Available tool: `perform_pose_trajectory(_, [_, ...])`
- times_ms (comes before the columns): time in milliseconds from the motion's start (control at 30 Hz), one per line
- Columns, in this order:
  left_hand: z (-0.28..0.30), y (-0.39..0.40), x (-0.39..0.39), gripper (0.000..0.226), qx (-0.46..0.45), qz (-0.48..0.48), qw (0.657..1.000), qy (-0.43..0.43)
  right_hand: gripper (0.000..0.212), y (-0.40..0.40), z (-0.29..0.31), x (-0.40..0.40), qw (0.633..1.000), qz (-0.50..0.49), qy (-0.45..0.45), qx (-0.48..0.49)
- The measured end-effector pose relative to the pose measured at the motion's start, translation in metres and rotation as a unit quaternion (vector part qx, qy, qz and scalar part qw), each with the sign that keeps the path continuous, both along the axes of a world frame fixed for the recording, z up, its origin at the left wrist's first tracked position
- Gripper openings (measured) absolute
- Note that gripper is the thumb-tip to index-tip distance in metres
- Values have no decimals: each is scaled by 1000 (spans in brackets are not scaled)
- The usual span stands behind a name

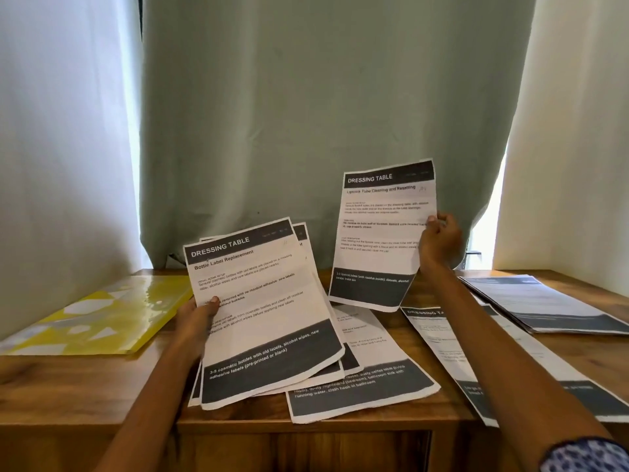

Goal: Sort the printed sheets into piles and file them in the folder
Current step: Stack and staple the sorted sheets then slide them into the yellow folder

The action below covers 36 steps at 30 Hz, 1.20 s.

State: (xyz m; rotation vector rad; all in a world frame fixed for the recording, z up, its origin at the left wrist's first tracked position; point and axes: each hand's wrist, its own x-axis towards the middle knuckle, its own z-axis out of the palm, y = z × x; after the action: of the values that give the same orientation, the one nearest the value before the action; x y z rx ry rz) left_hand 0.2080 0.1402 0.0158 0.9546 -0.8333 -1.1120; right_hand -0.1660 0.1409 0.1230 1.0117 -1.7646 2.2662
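Observation:
My left hand (197,318) grips a small stack of printed sheets (265,311) by its left edge, tilted up above the table; the top one is headed "DRESSING TABLE, Bottle Label Replacement". My right hand (439,240) pinches the right edge of a single sheet (377,233), also headed "DRESSING TABLE", and holds it upright over the table's far middle. Under the held stack a loose sheet (360,390) lies flat. A pile (449,345) lies beneath my right forearm, and another pile (544,304) sits at the far right. The yellow folder (102,318) lies closed at the left.
The wooden table (85,386) runs across the view, with its front edge near the bottom. A grey-green curtain (306,114) hangs close behind it, with white curtains (61,148) on both sides.

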Motion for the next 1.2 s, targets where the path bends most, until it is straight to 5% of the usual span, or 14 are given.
perform_pose_trajectory(533, [0, -1, 1, 15, 7, -16, 1000, 1, 21, -17, 1, 7, 986, 78, -117, -94])
perform_pose_trajectory(1200, [3, 2, 0, 5, 41, -4, 999, -10, 8, -22, -62, 116, 923, 353, -108, 110])
